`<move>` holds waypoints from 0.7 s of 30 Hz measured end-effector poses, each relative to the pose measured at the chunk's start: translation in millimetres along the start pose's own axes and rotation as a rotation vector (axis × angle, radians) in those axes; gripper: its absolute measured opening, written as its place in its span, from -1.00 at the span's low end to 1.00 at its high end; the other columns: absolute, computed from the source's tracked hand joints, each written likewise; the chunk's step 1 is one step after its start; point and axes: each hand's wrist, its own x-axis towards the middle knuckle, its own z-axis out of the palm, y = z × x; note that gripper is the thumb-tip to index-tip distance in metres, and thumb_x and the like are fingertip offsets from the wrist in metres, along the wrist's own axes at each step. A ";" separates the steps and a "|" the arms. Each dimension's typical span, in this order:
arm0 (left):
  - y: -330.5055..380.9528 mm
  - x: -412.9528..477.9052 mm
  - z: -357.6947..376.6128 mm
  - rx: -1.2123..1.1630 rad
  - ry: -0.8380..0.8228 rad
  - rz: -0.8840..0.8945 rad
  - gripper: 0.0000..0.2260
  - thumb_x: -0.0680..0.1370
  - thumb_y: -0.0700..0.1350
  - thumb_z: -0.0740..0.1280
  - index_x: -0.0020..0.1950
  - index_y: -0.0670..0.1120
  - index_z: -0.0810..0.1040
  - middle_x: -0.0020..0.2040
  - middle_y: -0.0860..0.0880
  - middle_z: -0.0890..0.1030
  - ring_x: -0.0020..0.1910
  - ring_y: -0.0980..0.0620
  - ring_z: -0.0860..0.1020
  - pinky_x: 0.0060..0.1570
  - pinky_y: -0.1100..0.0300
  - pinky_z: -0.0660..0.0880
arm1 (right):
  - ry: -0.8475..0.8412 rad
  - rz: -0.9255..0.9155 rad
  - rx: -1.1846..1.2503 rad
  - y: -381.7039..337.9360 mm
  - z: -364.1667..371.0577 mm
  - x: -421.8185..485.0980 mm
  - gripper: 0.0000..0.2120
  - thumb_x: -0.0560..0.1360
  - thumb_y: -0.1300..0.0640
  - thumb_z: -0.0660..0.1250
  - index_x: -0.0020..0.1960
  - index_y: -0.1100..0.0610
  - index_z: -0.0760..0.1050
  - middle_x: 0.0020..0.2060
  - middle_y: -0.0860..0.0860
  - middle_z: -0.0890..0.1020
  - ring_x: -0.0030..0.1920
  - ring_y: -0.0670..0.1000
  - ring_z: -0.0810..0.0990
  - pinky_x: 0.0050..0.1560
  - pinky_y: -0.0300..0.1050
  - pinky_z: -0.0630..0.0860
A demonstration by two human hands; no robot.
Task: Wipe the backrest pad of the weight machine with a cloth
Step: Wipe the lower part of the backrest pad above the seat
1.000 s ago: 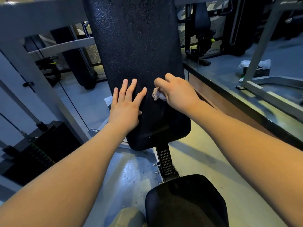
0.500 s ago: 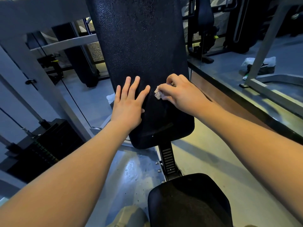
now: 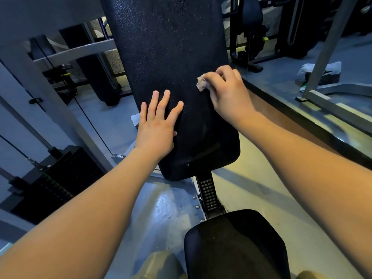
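Cloth (image 3: 202, 83) mostly hidden in gripping right hand (image 3: 227, 93); left hand (image 3: 156, 125) flat on backrest pad (image 3: 171, 57).

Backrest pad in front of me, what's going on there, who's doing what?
A person is wiping the black backrest pad of a weight machine. The right hand grips a small bunched cloth and holds it against the right part of the pad. The left hand lies flat on the pad's lower left edge with straight, spread fingers, apparently bracing it. The seat sits below, untouched.
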 end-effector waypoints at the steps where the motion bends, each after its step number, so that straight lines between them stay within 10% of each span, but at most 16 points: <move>1: 0.0 -0.1 -0.1 -0.004 0.003 0.002 -0.22 0.55 -0.03 0.39 0.63 0.12 0.00 0.64 -0.10 -0.21 0.60 -0.18 -0.28 0.54 -0.19 -0.21 | 0.003 0.027 0.003 -3.7 5.1 -4.7 -0.76 0.65 0.16 0.26 0.27 0.17 0.56 0.06 0.20 0.53 -0.01 0.23 0.49 -0.04 0.06 0.50; 13: 2.7 -2.7 -3.0 0.003 -0.022 -0.015 -0.23 0.56 -0.04 0.38 0.63 0.12 -0.02 0.64 -0.10 -0.24 0.59 -0.17 -0.30 0.54 -0.19 -0.22 | -0.443 -0.272 0.088 -27.2 20.5 -146.4 -0.61 0.49 0.31 0.40 0.29 0.14 0.51 0.11 0.11 0.50 0.00 0.16 0.43 -0.12 0.14 0.58; 21: 3.8 -1.5 -3.4 0.011 -0.025 -0.013 -0.23 0.56 -0.04 0.38 0.63 0.11 -0.01 0.64 -0.10 -0.23 0.59 -0.17 -0.30 0.55 -0.19 -0.22 | 0.010 0.113 -0.022 -5.4 5.9 -35.0 -0.72 0.60 0.24 0.32 0.29 0.11 0.56 0.07 0.17 0.52 -0.03 0.22 0.46 -0.06 0.04 0.49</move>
